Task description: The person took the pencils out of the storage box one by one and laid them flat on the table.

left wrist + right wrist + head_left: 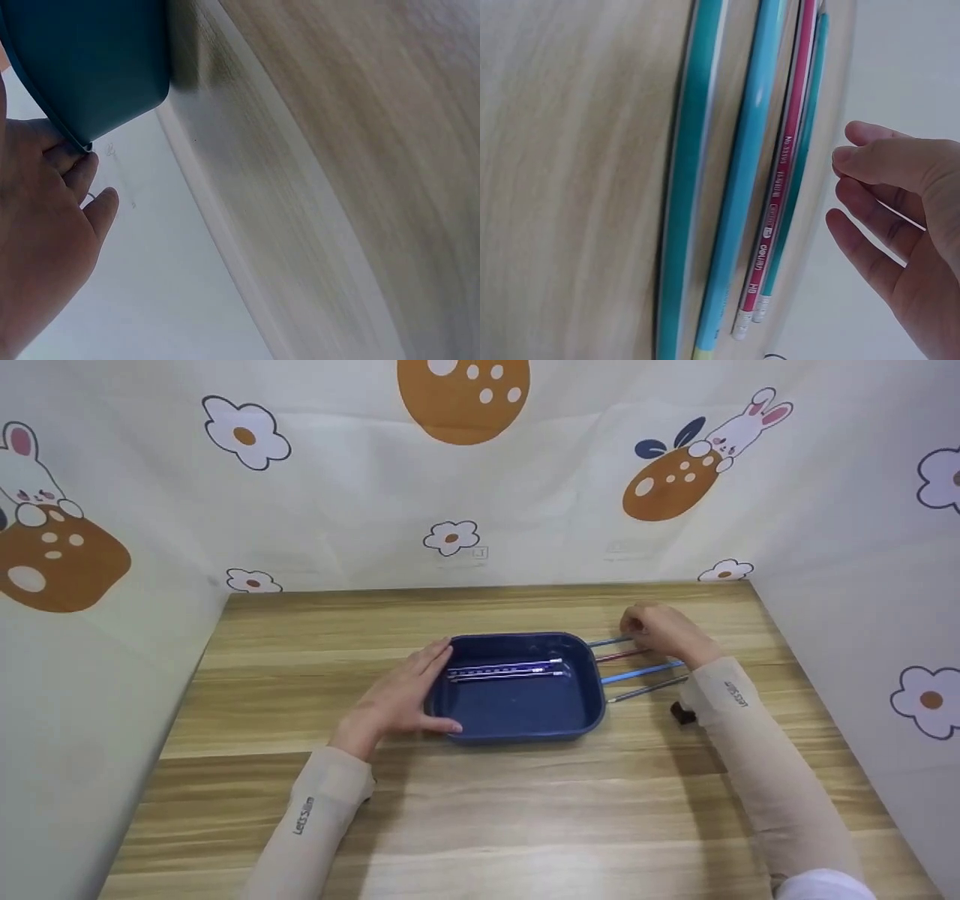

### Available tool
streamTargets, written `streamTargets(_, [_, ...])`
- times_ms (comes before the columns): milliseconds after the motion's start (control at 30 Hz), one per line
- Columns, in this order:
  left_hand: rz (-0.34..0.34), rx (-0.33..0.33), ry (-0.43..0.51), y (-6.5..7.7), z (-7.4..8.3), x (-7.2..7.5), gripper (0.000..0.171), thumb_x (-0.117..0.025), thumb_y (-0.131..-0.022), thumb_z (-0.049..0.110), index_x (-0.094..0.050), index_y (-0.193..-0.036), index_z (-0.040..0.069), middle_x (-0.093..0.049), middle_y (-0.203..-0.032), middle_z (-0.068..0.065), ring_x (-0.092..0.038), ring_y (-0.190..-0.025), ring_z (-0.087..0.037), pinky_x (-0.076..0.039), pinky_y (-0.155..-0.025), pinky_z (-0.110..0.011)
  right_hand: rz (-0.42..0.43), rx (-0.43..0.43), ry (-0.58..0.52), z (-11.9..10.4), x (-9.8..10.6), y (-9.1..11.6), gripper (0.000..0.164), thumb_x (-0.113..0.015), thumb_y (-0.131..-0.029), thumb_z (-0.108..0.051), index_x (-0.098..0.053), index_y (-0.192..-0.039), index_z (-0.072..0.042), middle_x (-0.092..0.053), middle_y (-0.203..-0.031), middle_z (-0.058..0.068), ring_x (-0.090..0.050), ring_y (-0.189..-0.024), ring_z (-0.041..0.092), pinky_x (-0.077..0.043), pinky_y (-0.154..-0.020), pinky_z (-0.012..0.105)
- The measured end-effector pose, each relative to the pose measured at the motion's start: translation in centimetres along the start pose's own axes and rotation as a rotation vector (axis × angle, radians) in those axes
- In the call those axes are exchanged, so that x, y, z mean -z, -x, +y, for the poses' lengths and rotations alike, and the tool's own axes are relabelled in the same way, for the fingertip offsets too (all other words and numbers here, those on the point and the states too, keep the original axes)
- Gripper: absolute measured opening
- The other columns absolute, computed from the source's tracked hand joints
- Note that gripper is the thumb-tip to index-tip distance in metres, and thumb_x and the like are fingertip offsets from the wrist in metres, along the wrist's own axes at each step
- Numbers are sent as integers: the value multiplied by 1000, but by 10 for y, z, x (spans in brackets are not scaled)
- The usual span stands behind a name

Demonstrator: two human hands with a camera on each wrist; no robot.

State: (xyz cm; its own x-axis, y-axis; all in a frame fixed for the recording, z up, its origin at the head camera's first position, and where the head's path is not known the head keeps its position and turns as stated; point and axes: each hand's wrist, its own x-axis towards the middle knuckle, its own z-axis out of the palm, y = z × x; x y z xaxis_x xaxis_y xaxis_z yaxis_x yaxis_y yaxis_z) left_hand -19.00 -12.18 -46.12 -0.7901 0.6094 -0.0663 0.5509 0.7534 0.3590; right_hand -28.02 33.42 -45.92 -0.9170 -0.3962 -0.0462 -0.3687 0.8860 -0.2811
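A dark blue rectangular tray [517, 716] stands mid-table, with purple pencils [502, 669] lying inside it. My left hand [401, 694] rests against the tray's left end, fingers straight along the rim and thumb spread to the near corner. To the right of the tray several pencils lie side by side: a far teal one [802, 150], a red one [780, 172], a light blue one [742, 165] and a near teal one [681, 180]. Beyond the far teal pencil is my right hand [915, 202], fingers loosely bent, thumb close to the index finger, with nothing between them.
The wood-grain table [487, 825] meets a pale cloth screen [337, 510] at the back and both sides, printed with rabbits and flowers. A small black object [682, 712] shows under the right cuff.
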Motion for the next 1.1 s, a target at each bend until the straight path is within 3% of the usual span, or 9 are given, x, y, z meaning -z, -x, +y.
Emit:
streamTargets(667, [11,-14,10,1,0,0,123,-73,-73,70,-13,-160,7,-8,-170,-10,-11,-157,-30,-13,-129,-45,13,60,-99,-18,15,14,20,-63,-87,1,-70,-106,0,-71,-97,15,-66,-93,31,-55,-84,48])
streamTargets(1100, [9,-7,15,0,-1,-1,123,-74,-73,70,-13,-161,8,-5,-170,-6,-10,-157,-29,-13,-129,-45,43,116,-128,-28,17,19,19,-64,-86,5,-70,-104,0,-72,-98,18,-67,-93,32,-57,-85,48])
